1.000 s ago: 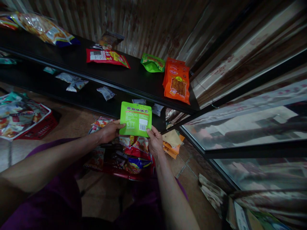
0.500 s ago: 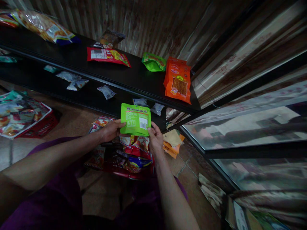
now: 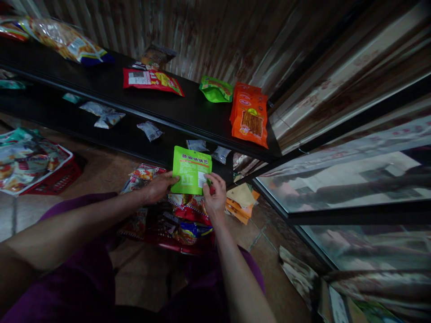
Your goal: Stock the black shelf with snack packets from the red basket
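I hold a bright green snack packet (image 3: 190,169) upright in front of me, its printed back toward me. My left hand (image 3: 158,187) pinches its lower left corner. My right hand (image 3: 213,195) grips its lower right edge, fingers curled over the white barcode patch. Below both hands sits a red basket (image 3: 188,246) filled with several red, yellow and blue snack bags (image 3: 188,215). Both forearms reach out over my purple clothing.
A black shelf (image 3: 188,116) carries a red packet (image 3: 151,80), a green pouch (image 3: 215,88), a stack of orange packets (image 3: 251,116) and a large bag (image 3: 63,40). Small silver sachets (image 3: 104,117) lie on the lower shelf. Another red basket (image 3: 50,177) is at left, a glass case (image 3: 336,179) at right.
The green packet has turned slightly and sunk a little. My right hand has slid up over its lower right corner, covering the barcode patch. My left hand keeps its grip.
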A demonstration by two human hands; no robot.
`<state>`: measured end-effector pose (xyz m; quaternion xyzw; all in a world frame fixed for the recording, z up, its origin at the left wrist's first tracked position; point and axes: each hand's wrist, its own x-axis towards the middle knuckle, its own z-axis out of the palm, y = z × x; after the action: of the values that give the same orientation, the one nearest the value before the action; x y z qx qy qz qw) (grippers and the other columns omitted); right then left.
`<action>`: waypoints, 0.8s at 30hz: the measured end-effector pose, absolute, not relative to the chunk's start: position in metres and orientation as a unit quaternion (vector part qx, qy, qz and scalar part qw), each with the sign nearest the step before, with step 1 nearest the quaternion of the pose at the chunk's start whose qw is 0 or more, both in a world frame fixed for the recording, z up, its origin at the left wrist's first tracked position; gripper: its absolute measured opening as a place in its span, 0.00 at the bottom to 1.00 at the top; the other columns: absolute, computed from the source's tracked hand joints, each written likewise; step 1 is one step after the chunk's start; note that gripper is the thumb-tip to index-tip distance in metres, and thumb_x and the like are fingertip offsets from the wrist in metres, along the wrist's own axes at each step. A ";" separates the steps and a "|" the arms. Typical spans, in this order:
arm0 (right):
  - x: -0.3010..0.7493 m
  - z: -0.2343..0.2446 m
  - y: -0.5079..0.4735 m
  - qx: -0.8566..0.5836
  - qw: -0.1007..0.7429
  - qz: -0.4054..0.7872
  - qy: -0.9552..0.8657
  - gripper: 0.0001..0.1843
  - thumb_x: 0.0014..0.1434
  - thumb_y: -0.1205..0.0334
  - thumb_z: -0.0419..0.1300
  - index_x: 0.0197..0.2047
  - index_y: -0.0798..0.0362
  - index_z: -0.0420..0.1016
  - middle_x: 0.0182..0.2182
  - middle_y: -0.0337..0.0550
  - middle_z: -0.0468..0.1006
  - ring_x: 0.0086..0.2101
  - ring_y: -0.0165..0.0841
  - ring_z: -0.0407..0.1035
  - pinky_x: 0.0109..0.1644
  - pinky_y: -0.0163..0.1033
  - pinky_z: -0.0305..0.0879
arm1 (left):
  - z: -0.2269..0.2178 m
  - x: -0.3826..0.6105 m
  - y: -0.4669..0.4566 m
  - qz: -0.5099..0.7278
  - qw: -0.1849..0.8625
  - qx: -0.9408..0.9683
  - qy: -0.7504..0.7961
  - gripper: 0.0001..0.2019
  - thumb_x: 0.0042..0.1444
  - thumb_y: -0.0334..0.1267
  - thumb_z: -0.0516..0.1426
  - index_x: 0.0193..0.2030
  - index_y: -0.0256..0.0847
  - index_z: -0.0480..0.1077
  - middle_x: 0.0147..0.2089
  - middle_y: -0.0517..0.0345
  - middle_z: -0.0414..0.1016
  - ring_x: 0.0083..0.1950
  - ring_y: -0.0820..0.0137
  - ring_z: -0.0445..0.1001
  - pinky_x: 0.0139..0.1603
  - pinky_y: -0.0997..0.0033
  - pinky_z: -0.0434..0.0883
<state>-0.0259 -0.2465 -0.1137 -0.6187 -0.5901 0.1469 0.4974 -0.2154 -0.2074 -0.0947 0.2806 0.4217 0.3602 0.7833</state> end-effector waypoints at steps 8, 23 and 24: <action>-0.037 -0.108 -0.251 -0.588 0.506 0.265 -0.572 0.15 0.56 0.56 0.58 0.47 0.45 0.75 0.47 0.45 0.71 0.51 0.39 0.62 0.61 0.49 0.55 | -0.093 -0.210 -0.214 0.380 0.737 0.366 0.422 0.07 0.51 0.37 0.58 0.37 0.41 0.74 0.36 0.57 0.78 0.37 0.66 0.75 0.40 0.69 0.70; -0.051 -0.099 -0.260 -0.504 0.505 0.469 -0.520 0.39 0.46 0.58 0.69 0.61 0.47 0.61 0.61 0.40 0.64 0.61 0.38 0.55 0.66 0.46 0.48 | -0.089 -0.209 -0.237 0.403 0.572 0.564 0.439 0.19 0.53 0.40 0.59 0.53 0.44 0.71 0.61 0.55 0.67 0.64 0.61 0.61 0.66 0.62 0.53; -0.051 -0.098 -0.260 -0.493 0.516 0.484 -0.506 0.39 0.45 0.59 0.69 0.60 0.47 0.62 0.60 0.40 0.65 0.61 0.38 0.56 0.66 0.45 0.48 | -0.087 -0.209 -0.238 0.405 0.570 0.570 0.432 0.18 0.54 0.39 0.58 0.52 0.46 0.72 0.61 0.56 0.67 0.64 0.62 0.59 0.67 0.62 0.50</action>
<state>-0.0512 -0.2600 -0.0979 -0.4934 -0.5064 0.4840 0.5157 -0.2088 -0.2381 -0.0872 0.5697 0.4317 0.4047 0.5704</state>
